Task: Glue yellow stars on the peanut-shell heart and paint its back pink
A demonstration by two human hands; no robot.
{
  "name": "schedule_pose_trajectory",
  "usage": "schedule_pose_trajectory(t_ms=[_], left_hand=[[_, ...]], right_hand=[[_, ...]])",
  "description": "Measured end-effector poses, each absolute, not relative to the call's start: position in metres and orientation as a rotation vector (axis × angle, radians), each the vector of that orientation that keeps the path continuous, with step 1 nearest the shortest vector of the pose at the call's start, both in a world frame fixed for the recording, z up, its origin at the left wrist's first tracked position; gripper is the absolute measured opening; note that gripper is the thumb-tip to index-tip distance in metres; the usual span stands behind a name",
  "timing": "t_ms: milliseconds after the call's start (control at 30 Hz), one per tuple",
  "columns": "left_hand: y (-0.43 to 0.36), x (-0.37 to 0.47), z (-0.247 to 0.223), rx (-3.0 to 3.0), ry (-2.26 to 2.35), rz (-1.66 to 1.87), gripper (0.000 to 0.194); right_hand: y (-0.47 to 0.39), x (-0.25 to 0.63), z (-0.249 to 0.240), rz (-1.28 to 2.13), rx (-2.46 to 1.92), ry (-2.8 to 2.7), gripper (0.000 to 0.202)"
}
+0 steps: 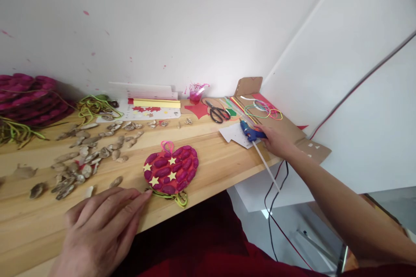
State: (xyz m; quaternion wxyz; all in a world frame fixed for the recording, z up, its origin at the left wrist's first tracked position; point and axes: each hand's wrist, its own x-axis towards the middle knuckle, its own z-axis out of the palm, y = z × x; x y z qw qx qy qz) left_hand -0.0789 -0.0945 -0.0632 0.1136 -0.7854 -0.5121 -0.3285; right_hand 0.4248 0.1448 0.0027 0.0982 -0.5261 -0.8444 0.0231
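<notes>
A heart-shaped ornament (171,169) covered in purple shells lies on the wooden table, with yellow stars on it, a pink loop at its top and green strings at its lower edge. My left hand (105,220) rests beside its lower left edge, palm down with the fingers close together; whether anything is beneath them is hidden. Further right, my right hand (271,138) grips the handle of a blue glue gun (248,131) over a white paper piece (234,134). A long translucent glue stick (265,163) sticks out of the gun's back.
Peanut shells (86,151) are scattered at left, near stacked purple pieces (29,99). Black scissors (219,112), a pink-stained cup (195,94) and coloured strings (264,109) sit at the back. Cables (269,207) hang below the table's right edge.
</notes>
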Motion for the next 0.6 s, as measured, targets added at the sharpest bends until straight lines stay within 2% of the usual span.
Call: schedule_pose_trajectory(t_ms=[267,433,600], left_hand=[[-0.093,-0.078,-0.06,-2.313,-1.513,-1.026,0.04],[-0.093,-0.073,-0.05,-2.307,-1.506,-1.07,0.034],[-0.096,-0.068,-0.043,-2.309,-1.602,-1.108,0.04]], right_hand=[[0.139,0.426,-0.004,0.042,-1.517,-2.482,0.067],[0.133,0.423,-0.006,0.002,-1.496,-2.497,0.07],[0.12,0.407,0.005,-0.147,-1.55,-2.486,0.068]])
